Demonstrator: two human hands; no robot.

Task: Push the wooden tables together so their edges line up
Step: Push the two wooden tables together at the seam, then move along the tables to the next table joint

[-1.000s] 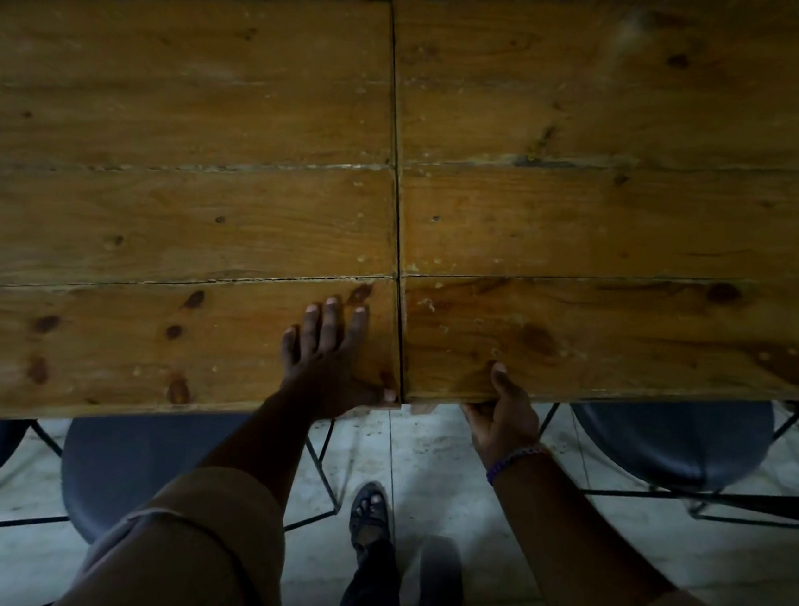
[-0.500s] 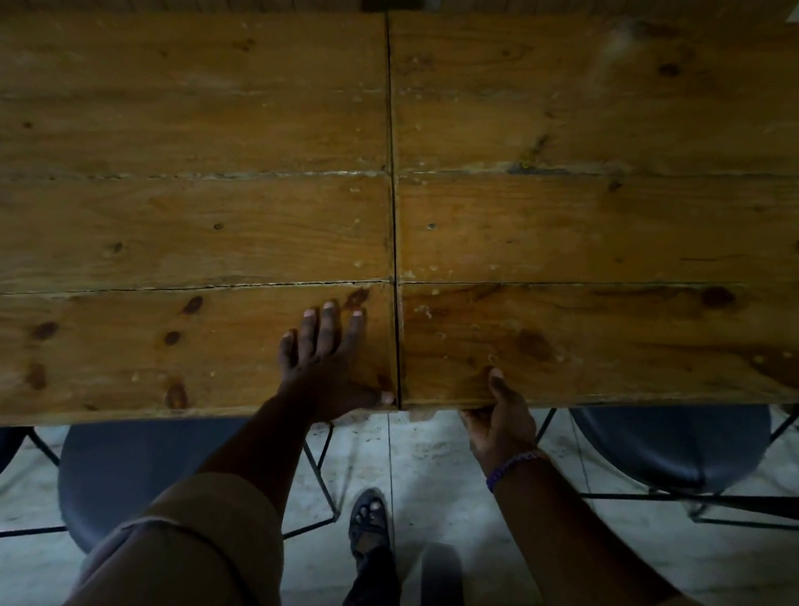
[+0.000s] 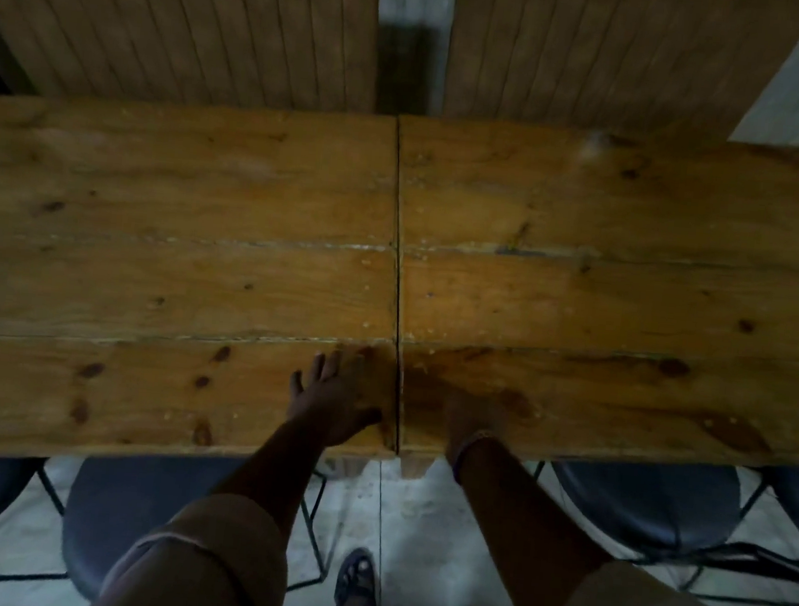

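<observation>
Wooden tables butted at a thin seam, left hand flat, fingers spread, right hand blurred, grip unclear.

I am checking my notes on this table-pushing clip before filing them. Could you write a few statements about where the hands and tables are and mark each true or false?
1. The left hand lies flat on the left table. True.
2. A wide gap separates the two tables. False: the right table meets the left at a thin seam.
3. The right hand rests near the right table's front edge, beside the seam. True.
4. Plates are stacked on the tabletops. False: only the hands are on them.
</observation>
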